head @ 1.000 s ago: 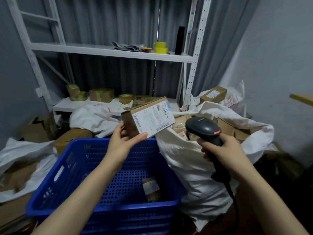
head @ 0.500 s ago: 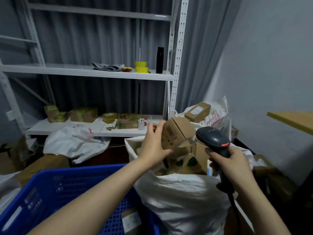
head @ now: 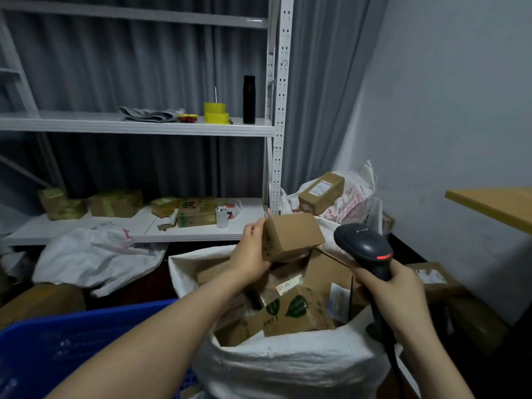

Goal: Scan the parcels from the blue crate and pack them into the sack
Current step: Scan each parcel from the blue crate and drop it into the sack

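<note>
Now the left hand (head: 250, 254) grips the box (head: 290, 236) by its left end, its long axis running left to right, above the far side of the heaped sack (head: 288, 367). The drop looks straight down. The right hand (head: 397, 292) is wrapped round the scanner (head: 362, 246).

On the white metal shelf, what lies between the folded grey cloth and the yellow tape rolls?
In the head view, a small red and yellow object lies between the folded grey cloth and the yellow tape rolls.

matt cardboard parcel (head: 290, 236), woven plastic sack (head: 288, 367), matt blk plastic scanner (head: 364, 249), painted metal shelf (head: 138, 126)
</note>
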